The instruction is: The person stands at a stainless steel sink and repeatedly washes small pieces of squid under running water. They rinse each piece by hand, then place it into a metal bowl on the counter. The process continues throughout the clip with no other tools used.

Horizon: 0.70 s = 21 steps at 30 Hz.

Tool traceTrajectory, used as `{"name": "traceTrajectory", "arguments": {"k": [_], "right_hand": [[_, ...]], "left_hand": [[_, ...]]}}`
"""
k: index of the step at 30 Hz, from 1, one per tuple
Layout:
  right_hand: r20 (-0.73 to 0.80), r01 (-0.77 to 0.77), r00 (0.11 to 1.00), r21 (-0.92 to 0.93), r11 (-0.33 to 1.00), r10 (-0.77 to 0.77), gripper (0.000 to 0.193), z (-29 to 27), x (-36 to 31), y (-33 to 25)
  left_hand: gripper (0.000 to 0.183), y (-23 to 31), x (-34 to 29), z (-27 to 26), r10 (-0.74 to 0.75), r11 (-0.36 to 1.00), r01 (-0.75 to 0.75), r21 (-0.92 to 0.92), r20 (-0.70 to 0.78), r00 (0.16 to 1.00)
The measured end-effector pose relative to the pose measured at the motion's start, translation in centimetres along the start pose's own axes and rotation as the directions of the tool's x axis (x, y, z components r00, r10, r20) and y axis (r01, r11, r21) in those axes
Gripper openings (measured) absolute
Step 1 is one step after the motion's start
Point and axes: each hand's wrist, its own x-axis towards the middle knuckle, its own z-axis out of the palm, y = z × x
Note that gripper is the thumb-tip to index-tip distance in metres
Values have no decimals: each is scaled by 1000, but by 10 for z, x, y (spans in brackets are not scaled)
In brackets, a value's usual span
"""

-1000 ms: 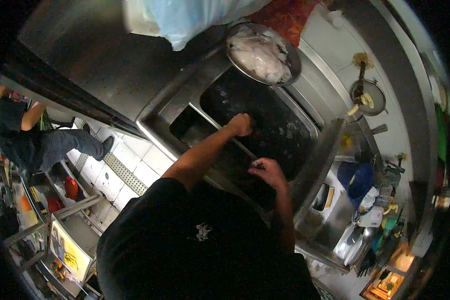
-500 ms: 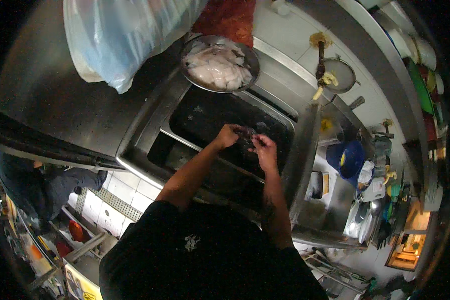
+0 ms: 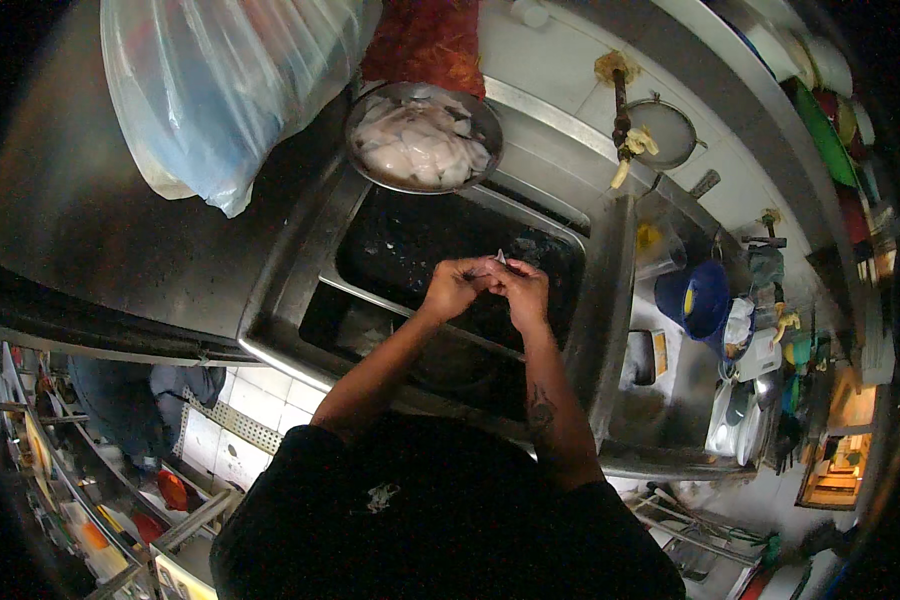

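Over the dark sink basin [image 3: 390,250], my left hand [image 3: 456,288] and my right hand [image 3: 524,294] meet with fingers closed. They pinch a small, pinkish, pointed piece of flesh [image 3: 501,256] between them; only its tip shows above the fingers. It looks like part of a squid, though most of it is hidden. Beyond my hands, a round metal bowl [image 3: 425,189] rests at the far edge of the basin, heaped with pale, slick pieces of what looks like squid [image 3: 420,150].
A bulging translucent plastic bag [image 3: 235,90] stands on the steel counter at the left. Behind the bowl lies a red mesh bag [image 3: 425,45]. A tap [image 3: 621,120] and a round strainer [image 3: 665,135] are at the far right, with a blue bucket [image 3: 703,300] nearer. A person's dark-clothed legs [image 3: 120,395] show at lower left.
My hands have drawn together, and the dark purplish piece stretched between them no longer shows; a small pinkish tip does. The view has shifted slightly. The person at lower left has moved.
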Motion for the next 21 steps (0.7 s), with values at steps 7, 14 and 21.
{"name": "traceTrajectory", "arguments": {"k": [7, 14, 21], "right_hand": [[99, 57, 994, -55, 997, -51, 23, -4, -9, 0], [105, 22, 994, -137, 990, -8, 24, -3, -13, -3], [149, 111, 986, -236, 965, -77, 24, -10, -13, -4]], "left_hand": [[21, 2, -2, -11, -115, 993, 115, 5, 85, 990], [21, 6, -6, -7, -48, 972, 32, 234, 62, 997], [16, 17, -3, -14, -48, 999, 50, 0, 228, 973]]}}
